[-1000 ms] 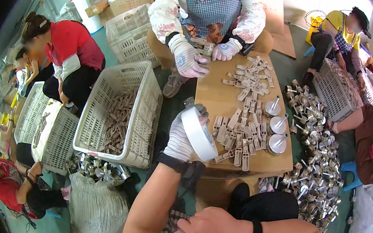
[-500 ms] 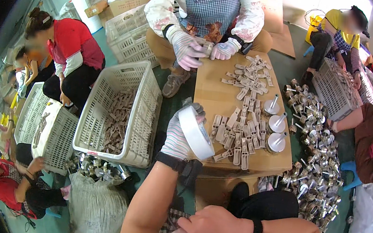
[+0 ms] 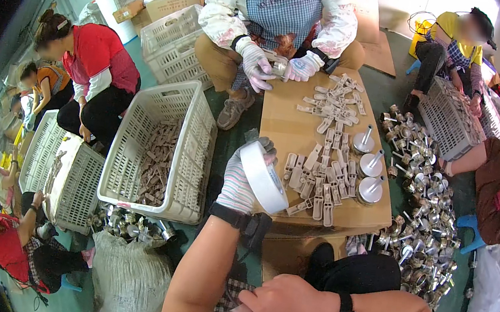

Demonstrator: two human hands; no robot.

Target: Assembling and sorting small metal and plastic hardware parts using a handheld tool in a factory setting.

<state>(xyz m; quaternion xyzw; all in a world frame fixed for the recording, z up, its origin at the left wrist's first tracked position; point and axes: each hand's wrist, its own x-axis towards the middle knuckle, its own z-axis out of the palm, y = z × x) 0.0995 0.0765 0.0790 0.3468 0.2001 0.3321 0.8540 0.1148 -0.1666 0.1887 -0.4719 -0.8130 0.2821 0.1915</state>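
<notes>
Over the near left edge of the cardboard work surface (image 3: 282, 119), a roll of white tape (image 3: 256, 180) was held up, tilted. Left hand (image 3: 237, 182), in a striped glove, grasped the roll from its left side. Right hand (image 3: 297, 308) lay low over the checked cloth (image 3: 232, 294) at the lap, fingers curled; whether it gripped anything could not be told.

Right of the roll, beige clips (image 3: 328, 190) lay in a loose cluster on the surface, partly overlapping. Beside them, near the right edge, stood three metal discs (image 3: 372, 165), stems up. Across the surface, a co-worker in a blue checked apron (image 3: 281, 4) held a metal part (image 3: 279, 68) between two gloved hands (image 3: 256, 66).

On the floor: to the left, a white crate (image 3: 137, 207) containing more clips (image 3: 158, 163); to the right, a heap of metal fittings (image 3: 421, 236).
</notes>
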